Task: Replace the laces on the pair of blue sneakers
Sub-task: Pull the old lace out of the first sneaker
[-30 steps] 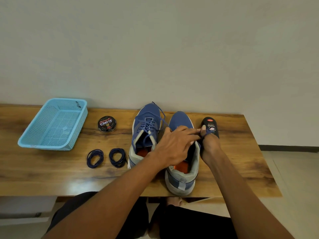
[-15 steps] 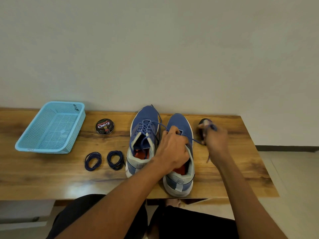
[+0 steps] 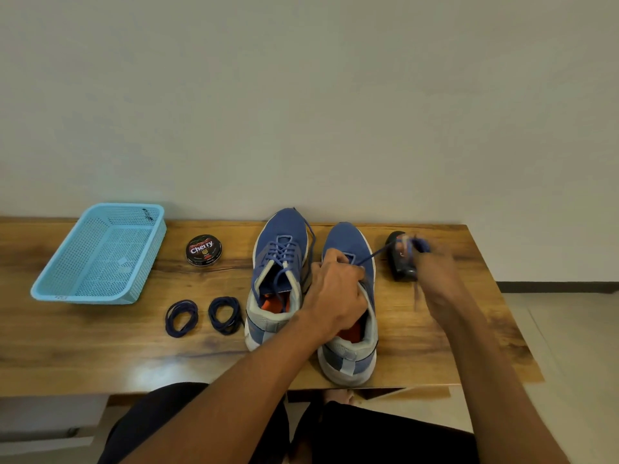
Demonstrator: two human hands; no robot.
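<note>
I see my right hand (image 3: 432, 266) has drawn the old lace (image 3: 375, 254), pinched, farther right of the right sneaker (image 3: 350, 296), which my left hand (image 3: 335, 296) grips, so unlacing advances.

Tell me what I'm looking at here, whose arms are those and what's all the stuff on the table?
Those arms belong to a person wearing a camera on their head, so you see what they see, looking down. No robot here. They are taking the old lace out of a pair of blue sneakers. The left hand holds the right sneaker steady. The right hand, a bit blurred, pinches the old lace and pulls it out sideways. The left sneaker is laced up. On the wooden table also lie two coiled dark laces, a round polish tin, an empty light blue basket and a small dark bottle.
</note>
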